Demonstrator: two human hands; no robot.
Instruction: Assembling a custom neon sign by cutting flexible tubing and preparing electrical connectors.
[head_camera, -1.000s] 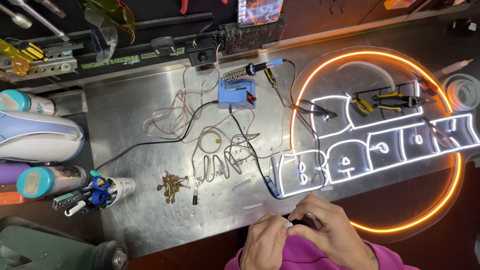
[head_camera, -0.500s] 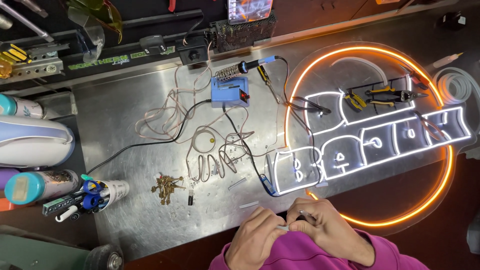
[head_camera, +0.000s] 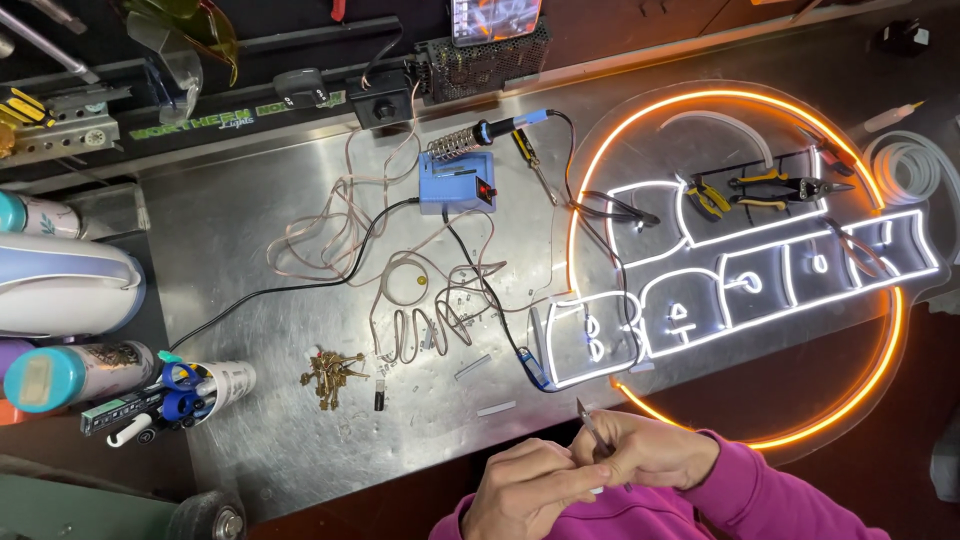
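Observation:
My two hands meet at the bottom edge of the steel workbench, both in pink sleeves. My right hand grips a thin pointed metal tool whose tip sticks up and to the left. My left hand is closed against it, pinching a small white piece that is mostly hidden by the fingers. Just beyond the hands lies a lit round neon sign with an orange ring and white letters.
A blue soldering station with its iron stands at the back. Loose clear wires and a black cable cross the middle, with small brass parts nearby. Pliers lie on the sign. A cup of markers and scissors and bottles are at the left.
The hands have stayed together at the bench edge. The tool's tip now shows above the fingers. The view has shifted slightly.

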